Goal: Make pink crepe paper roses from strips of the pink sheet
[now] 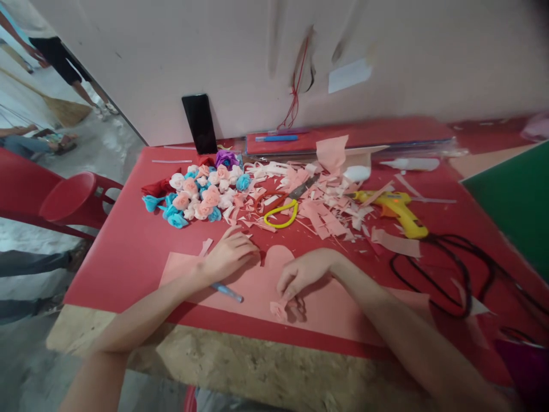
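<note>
My right hand (305,273) pinches a small pink paper rose (278,311) low over a large pink paper sheet (253,297). My left hand (231,252) rests palm down at the sheet's far edge, its fingers loosely stretched and holding nothing I can see. Between the two hands a rounded pink paper piece (279,255) sticks out. A blue pen (227,292) lies on the sheet beside my left wrist. Beyond my hands are yellow-handled scissors (282,216) among pink paper scraps (321,217).
Finished paper roses (201,191) are heaped on the red table (115,252). A phone (199,123) leans on the wall behind them. To the right lie a yellow glue gun (398,210) with a looped black cord, a white bottle (414,165) and a green board (514,194).
</note>
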The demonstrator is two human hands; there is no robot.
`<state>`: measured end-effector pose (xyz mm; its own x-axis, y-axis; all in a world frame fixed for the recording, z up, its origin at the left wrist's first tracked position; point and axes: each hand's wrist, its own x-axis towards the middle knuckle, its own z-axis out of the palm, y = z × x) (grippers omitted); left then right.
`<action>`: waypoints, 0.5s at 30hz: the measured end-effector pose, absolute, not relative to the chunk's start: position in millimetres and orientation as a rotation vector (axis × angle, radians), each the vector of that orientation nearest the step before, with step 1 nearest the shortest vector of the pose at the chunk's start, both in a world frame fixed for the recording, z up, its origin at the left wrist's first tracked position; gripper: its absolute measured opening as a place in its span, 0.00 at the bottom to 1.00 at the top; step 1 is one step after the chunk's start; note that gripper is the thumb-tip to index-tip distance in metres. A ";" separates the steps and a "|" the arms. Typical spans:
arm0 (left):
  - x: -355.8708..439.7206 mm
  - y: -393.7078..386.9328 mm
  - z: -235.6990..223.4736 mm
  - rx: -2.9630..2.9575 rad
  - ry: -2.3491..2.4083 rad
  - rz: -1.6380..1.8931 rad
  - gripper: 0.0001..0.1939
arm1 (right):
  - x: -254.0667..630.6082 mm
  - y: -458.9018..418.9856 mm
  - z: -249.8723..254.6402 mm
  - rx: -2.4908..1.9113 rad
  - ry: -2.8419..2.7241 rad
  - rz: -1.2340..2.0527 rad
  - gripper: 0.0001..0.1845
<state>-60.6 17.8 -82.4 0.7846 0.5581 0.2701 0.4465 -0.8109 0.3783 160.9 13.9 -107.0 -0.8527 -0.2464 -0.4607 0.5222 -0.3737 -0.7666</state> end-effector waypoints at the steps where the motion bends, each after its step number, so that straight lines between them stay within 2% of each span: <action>1: -60.8 17.7 -82.4 2.680 0.784 0.546 0.08 | 161.1 13.7 -107.0 0.372 1.386 -2.249 0.15; 15: -61.2 18.7 -79.1 2.625 0.834 0.528 0.08 | 161.1 13.9 -105.8 0.364 1.342 -2.284 0.15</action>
<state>-61.2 18.7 -79.1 0.7593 0.6033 0.2438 0.4786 -0.7716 0.4189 161.1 13.9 -105.8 -0.8577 -0.2557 -0.4462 0.5142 -0.4163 -0.7498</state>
